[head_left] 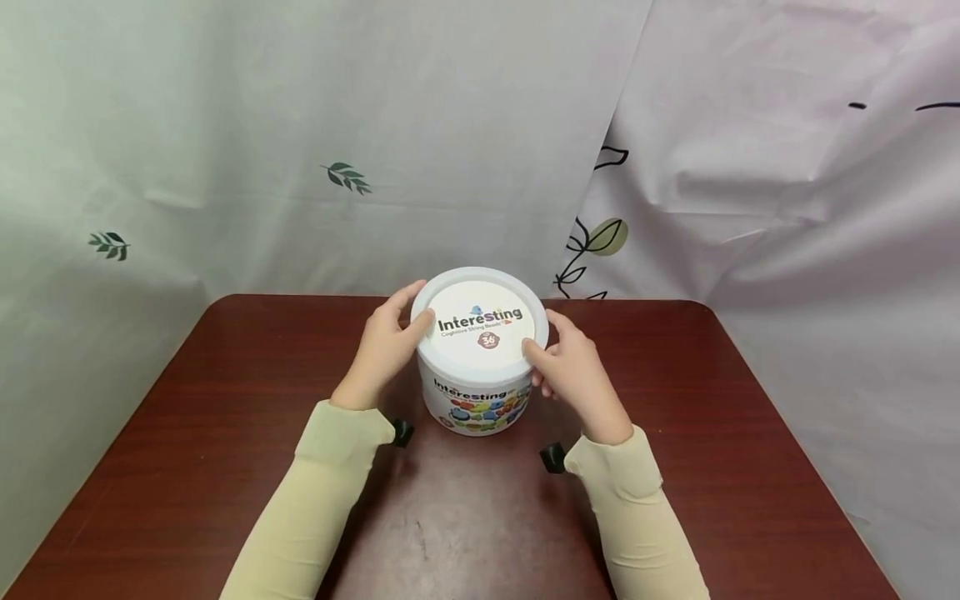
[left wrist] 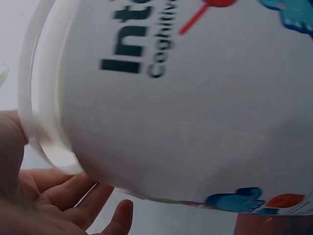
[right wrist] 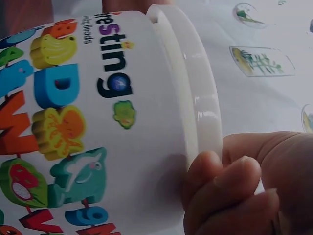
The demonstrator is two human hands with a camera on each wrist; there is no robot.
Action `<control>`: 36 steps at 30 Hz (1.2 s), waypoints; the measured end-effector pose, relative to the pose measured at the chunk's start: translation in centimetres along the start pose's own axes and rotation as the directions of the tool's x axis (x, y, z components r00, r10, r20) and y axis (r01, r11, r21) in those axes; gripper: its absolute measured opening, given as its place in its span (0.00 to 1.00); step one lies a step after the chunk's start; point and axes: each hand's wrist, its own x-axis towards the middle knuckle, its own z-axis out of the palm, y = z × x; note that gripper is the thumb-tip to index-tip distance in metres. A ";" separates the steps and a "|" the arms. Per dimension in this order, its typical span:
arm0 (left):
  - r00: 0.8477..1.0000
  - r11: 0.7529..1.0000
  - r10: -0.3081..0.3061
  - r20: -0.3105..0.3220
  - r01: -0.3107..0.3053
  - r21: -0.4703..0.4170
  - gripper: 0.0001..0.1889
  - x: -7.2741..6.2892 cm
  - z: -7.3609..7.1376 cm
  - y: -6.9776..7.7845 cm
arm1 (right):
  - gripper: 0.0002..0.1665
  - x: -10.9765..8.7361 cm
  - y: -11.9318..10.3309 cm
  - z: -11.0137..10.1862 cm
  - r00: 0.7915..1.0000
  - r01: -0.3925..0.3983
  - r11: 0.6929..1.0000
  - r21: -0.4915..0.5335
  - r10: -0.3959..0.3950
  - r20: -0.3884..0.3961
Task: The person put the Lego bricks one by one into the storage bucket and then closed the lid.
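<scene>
A round white plastic tub (head_left: 480, 410) of string beads is upright over the middle of the table, its white lid (head_left: 480, 300) on. Coloured letters, fruit and animals are printed around the side. My left hand (head_left: 386, 346) grips the lid's rim on the left, thumb on top and fingers along the edge. On the right, my right hand (head_left: 573, 367) pinches the rim, its thumb on the lid and its curled fingers (right wrist: 234, 183) below the edge. Whether the tub's base touches the table cannot be told.
The dark red-brown wooden table (head_left: 225, 467) stretches out on both sides of the tub. Behind its far edge hangs a pale curtain (head_left: 450, 125) with leaf prints. Small black devices (head_left: 552, 457) sit at the wrists beside the cream sleeves (head_left: 318, 492).
</scene>
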 end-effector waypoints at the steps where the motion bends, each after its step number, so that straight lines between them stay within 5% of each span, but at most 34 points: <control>1: 1.000 1.000 -0.001 -0.007 0.001 0.007 0.29 -0.1 0.2 -0.1 | 0.39 0.0 0.0 0.1 1.000 -0.002 1.000 -0.009 0.002 0.000; 10: 1.000 1.000 -0.006 -0.018 0.006 0.020 0.28 -0.3 0.8 -1.2 | 0.36 0.2 0.4 0.3 1.000 0.010 0.994 -0.108 -0.010 -0.005; 16: 1.000 1.000 -0.004 -0.003 0.004 -0.016 0.28 -0.3 0.9 -1.8 | 0.29 1.0 1.2 -0.1 0.991 0.066 0.970 -0.233 -0.091 -0.095; 19: 1.000 1.000 0.008 0.022 -0.008 -0.018 0.28 -0.3 0.8 -2.1 | 0.29 1.7 1.8 -0.2 0.979 0.127 0.973 -0.194 -0.154 -0.132; 22: 0.995 0.994 0.074 0.068 -0.079 0.078 0.29 -0.5 0.6 -2.3 | 0.30 2.4 2.7 0.0 0.958 0.248 0.956 -0.155 -0.266 -0.110; 24: 0.982 0.967 0.137 0.127 -0.160 0.196 0.31 -0.8 0.3 -2.2 | 0.33 2.8 3.1 0.4 0.934 0.337 0.927 -0.165 -0.351 -0.061; 26: 0.965 0.915 0.187 0.186 -0.240 0.324 0.33 -1.0 0.1 -2.1 | 0.34 3.0 3.5 0.7 0.911 0.405 0.893 -0.198 -0.413 0.001; 29: 0.949 0.848 0.196 0.247 -0.291 0.443 0.39 -1.4 0.0 -1.6 | 0.37 3.0 3.6 0.9 0.895 0.443 0.854 -0.274 -0.438 0.081; 36: 0.952 0.814 0.146 0.268 -0.270 0.514 0.44 -1.4 0.0 -1.5 | 0.45 2.8 3.2 1.0 0.910 0.412 0.806 -0.426 -0.390 0.143</control>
